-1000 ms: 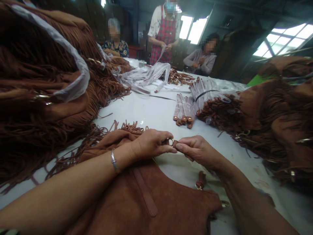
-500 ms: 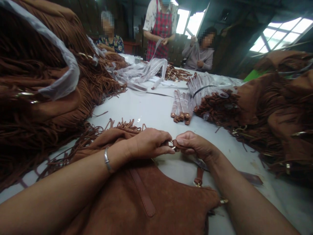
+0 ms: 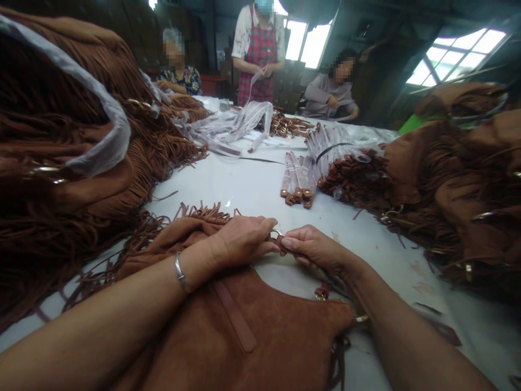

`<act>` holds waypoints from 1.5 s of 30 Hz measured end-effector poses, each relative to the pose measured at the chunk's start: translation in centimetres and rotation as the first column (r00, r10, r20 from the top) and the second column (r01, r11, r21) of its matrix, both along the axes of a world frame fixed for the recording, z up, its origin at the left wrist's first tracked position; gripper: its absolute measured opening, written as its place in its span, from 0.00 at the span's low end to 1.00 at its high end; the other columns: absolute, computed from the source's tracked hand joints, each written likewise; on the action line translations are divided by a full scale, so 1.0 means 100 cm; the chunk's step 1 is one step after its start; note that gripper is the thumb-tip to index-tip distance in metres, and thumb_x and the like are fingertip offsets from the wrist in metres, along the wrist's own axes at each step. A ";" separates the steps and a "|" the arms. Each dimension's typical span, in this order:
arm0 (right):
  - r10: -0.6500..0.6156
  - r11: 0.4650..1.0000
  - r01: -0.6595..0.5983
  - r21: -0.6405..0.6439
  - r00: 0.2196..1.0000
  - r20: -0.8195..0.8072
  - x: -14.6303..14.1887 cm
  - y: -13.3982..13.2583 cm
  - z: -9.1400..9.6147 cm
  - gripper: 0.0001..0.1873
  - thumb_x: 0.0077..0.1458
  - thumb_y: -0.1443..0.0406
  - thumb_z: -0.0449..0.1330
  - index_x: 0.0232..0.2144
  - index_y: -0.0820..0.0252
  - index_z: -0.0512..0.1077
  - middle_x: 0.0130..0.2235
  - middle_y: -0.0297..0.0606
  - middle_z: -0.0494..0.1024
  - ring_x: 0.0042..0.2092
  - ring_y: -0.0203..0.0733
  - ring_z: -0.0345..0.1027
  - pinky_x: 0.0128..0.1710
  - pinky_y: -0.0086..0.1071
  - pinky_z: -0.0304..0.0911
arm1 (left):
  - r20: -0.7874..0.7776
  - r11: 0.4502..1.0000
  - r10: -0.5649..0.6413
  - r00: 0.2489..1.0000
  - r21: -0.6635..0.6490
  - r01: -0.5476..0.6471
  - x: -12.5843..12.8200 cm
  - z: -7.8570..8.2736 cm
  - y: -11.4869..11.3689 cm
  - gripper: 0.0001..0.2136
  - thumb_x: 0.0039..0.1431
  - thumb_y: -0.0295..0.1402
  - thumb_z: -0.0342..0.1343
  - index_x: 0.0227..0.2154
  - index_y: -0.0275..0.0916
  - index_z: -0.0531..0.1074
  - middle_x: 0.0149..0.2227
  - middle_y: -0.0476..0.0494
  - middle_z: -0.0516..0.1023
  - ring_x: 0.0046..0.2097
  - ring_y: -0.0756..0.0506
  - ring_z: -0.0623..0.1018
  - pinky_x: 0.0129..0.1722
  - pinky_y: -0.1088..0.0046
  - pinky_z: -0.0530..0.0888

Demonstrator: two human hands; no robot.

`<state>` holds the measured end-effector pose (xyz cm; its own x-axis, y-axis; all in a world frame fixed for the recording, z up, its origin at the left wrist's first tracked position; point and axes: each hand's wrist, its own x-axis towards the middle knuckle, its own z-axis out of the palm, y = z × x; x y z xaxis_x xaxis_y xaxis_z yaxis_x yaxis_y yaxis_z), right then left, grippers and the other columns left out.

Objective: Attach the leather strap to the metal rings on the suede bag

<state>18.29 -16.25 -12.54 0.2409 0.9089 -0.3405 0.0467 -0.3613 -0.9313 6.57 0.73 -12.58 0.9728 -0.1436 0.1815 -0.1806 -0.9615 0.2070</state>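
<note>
A brown suede bag [image 3: 293, 331] with fringe at its far left edge lies in front of me. A flat leather strip [image 3: 235, 319] crosses its upper face. My left hand [image 3: 244, 239], with a bracelet at the wrist, pinches a gold metal ring [image 3: 277, 232] above the bag's opening. Between the fingers of my right hand [image 3: 311, 245] is the end of a brown leather strap [image 3: 284, 247], right at the ring. Whether the strap passes through the ring is hidden by my fingers. Near my right wrist another gold ring [image 3: 321, 296] joins a strap to the bag's right corner.
Fringed brown bags [image 3: 81, 136] are heaped at the left, and more bags [image 3: 459, 179] at the right. Beyond my hands lie a few wrapped straps [image 3: 299, 182] and a banded strap bundle [image 3: 337, 163]. Several people work at the table's far side, one in a checked apron [image 3: 260, 62].
Both hands have shifted slightly left in view, still together at the ring and strap end. The far-right co-worker's hands have dropped lower with the strap.
</note>
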 end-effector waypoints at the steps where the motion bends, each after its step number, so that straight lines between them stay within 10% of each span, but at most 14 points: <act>1: -0.006 1.000 0.006 0.000 1.000 -0.027 0.000 0.000 -0.001 0.20 0.56 0.52 0.53 0.28 0.66 0.70 0.13 0.25 0.56 0.14 0.26 0.42 0.11 0.20 0.36 | 0.021 1.000 -0.024 0.999 -0.018 0.025 0.000 -0.001 0.001 0.18 0.58 0.41 0.50 0.45 0.33 0.63 0.36 0.41 0.74 0.37 0.42 0.75 0.35 0.68 0.71; 11: 0.003 0.996 0.016 0.088 0.977 -0.211 0.002 0.008 -0.006 0.20 0.56 0.52 0.52 0.27 0.65 0.67 0.13 0.24 0.56 0.13 0.25 0.43 0.11 0.22 0.38 | 0.087 0.988 -0.088 0.992 -0.122 0.098 0.001 0.001 0.007 0.15 0.62 0.39 0.44 0.46 0.36 0.65 0.37 0.42 0.72 0.38 0.46 0.73 0.37 0.72 0.69; 20: 0.042 0.999 -0.033 -0.026 0.856 0.515 0.027 -0.031 0.027 0.17 0.54 0.54 0.55 0.28 0.64 0.72 0.30 0.35 0.71 0.32 0.36 0.60 0.33 0.27 0.55 | 0.103 0.992 0.093 0.990 0.070 -0.101 0.004 0.008 -0.004 0.15 0.60 0.37 0.47 0.47 0.34 0.64 0.39 0.40 0.73 0.41 0.42 0.73 0.41 0.66 0.68; 24: -0.036 0.987 0.062 -0.146 0.984 0.172 0.031 -0.075 0.021 0.10 0.43 0.63 0.65 0.23 0.65 0.72 0.23 0.29 0.68 0.26 0.31 0.56 0.25 0.24 0.50 | 0.196 0.961 0.133 0.972 0.216 -0.175 0.009 0.008 0.001 0.13 0.62 0.35 0.43 0.44 0.34 0.67 0.38 0.37 0.75 0.41 0.41 0.73 0.42 0.63 0.66; 28: -0.317 0.946 0.303 -0.112 0.939 -0.136 0.020 -0.089 0.008 0.13 0.37 0.65 0.68 0.20 0.66 0.68 0.18 0.27 0.65 0.19 0.27 0.52 0.18 0.22 0.45 | 0.329 0.942 0.114 0.937 0.264 -0.207 0.011 0.008 0.006 0.13 0.60 0.33 0.45 0.45 0.35 0.67 0.49 0.34 0.70 0.54 0.34 0.65 0.49 0.55 0.62; 33: -0.463 0.868 0.496 -0.026 0.791 -0.399 0.004 -0.060 0.018 0.11 0.53 0.63 0.57 0.25 0.64 0.63 0.18 0.28 0.65 0.15 0.26 0.49 0.13 0.20 0.44 | 0.298 0.977 0.192 0.935 -0.146 -0.154 -0.002 0.033 -0.012 0.15 0.58 0.39 0.48 0.42 0.34 0.69 0.44 0.36 0.73 0.49 0.37 0.69 0.47 0.57 0.65; 38: -0.507 0.760 0.649 0.027 0.619 -0.600 -0.014 -0.028 0.039 0.14 0.62 0.65 0.46 0.24 0.63 0.59 0.17 0.27 0.60 0.14 0.25 0.45 0.11 0.18 0.42 | -0.256 0.680 -0.024 0.966 -0.713 -0.171 -0.021 0.071 -0.052 0.23 0.55 0.51 0.49 0.34 0.33 0.71 0.31 0.42 0.75 0.32 0.48 0.73 0.29 0.74 0.68; 45: -0.622 0.479 0.875 0.070 0.394 -0.676 -0.029 0.004 0.056 0.16 0.62 0.62 0.48 0.23 0.60 0.56 0.14 0.26 0.58 0.13 0.27 0.48 0.11 0.20 0.46 | -0.515 0.359 -0.313 0.798 -0.842 -0.402 -0.048 0.084 -0.102 0.24 0.51 0.51 0.53 0.28 0.29 0.70 0.24 0.42 0.73 0.24 0.50 0.72 0.23 0.77 0.65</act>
